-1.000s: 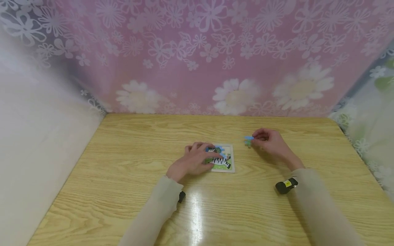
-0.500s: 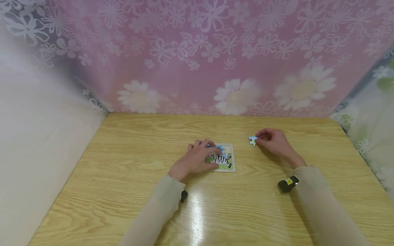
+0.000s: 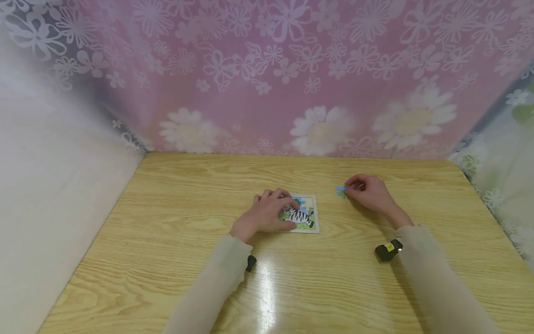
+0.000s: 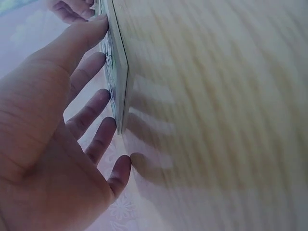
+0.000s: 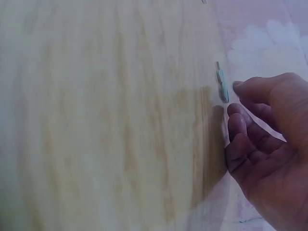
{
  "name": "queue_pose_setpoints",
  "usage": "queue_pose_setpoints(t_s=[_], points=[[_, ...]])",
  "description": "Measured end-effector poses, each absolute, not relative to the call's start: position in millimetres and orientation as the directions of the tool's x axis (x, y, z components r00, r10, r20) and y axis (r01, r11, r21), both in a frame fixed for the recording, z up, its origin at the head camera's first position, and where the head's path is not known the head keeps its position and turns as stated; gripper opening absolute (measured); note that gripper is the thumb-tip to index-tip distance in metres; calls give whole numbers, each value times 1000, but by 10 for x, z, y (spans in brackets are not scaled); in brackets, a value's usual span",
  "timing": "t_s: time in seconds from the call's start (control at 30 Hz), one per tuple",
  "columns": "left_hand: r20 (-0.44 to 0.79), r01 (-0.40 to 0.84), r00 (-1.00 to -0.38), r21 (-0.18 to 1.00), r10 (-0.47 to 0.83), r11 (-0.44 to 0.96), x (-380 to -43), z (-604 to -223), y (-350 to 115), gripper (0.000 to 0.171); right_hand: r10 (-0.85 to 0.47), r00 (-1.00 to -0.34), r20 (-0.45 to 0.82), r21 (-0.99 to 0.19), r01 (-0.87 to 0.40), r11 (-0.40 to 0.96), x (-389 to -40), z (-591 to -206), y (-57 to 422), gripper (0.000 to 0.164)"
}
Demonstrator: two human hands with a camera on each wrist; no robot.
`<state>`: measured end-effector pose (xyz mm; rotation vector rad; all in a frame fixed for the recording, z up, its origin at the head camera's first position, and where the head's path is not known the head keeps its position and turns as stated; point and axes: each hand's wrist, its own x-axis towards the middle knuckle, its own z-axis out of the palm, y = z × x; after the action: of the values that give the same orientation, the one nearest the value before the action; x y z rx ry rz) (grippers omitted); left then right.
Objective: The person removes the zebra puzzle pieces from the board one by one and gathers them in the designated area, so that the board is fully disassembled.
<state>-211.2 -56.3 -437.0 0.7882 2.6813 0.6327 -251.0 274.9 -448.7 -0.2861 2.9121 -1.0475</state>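
Note:
A small framed zebra jigsaw puzzle [image 3: 316,218] lies on the table, with a cream bare patch near its upper right corner. My left hand [image 3: 263,214] spreads over its left part, hiding that side. In the left wrist view the thumb and several fingertips [image 4: 99,99] rest against the puzzle, the little finger beyond its corner. To the right of the frame, my right hand [image 3: 368,191] is at a loose blue and green jigsaw piece [image 3: 340,190]. The right wrist view shows the thumb [image 5: 245,89] just apart from the piece, over it, with the index fingertip close by its end.
The wood-grain table [image 3: 187,199] reaches back to a pink flowered curtain [image 3: 258,116]. A pale wall covering [image 3: 54,185] borders it on the left, a flowered cloth [image 3: 492,195] on the right. A black wrist camera [image 3: 387,250] hangs under the right sleeve.
The loose piece has shifted slightly right along with the right hand, tilting to a paler look midway and back. The left fingers have drawn back a little over the puzzle.

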Motion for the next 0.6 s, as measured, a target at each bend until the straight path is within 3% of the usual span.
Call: queue_pose_setpoints(t_s=[0.3, 0.6], points=[[-148, 418, -828, 481, 541, 771, -2102, -4369, -556, 41, -284, -959, 6, -653, -219, 725, -2298, -4413, 2529, 29], [-144, 393, -841, 498, 521, 773, -2110, -4421, -542, 40, -416, -909, 41, -678, -331, 657, -2116, -4441, 2237, 23]])
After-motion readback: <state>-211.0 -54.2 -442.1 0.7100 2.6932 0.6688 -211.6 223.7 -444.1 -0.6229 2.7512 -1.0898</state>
